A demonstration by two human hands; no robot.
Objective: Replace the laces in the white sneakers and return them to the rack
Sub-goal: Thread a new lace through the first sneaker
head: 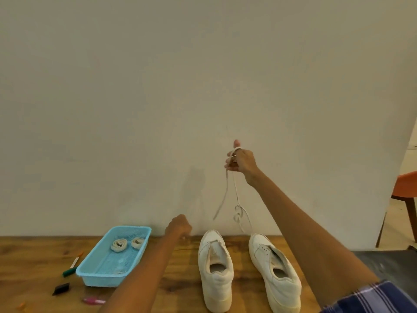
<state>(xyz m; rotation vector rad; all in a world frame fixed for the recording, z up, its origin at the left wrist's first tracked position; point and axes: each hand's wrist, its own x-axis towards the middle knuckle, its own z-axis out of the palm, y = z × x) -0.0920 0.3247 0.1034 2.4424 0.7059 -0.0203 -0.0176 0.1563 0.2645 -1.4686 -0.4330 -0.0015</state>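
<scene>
Two white sneakers stand side by side on the wooden table, toes toward the wall: the left sneaker (215,269) and the right sneaker (275,271). My right hand (240,160) is raised high in front of the wall and grips a white lace (237,199) looped over its fingers. The lace hangs down with a small tangle, and one strand runs to the right sneaker's toe. My left hand (178,225) hovers near the wall, fingers curled, left of the sneakers; I see nothing in it. Two rolled laces (127,243) lie in the blue basket.
A light blue plastic basket (90,271) sits left of the sneakers. Beside it lie a green-capped marker (72,266), a small black block (61,288) and a pink item (93,301). An orange chair (404,199) stands at the far right, past the wall's corner.
</scene>
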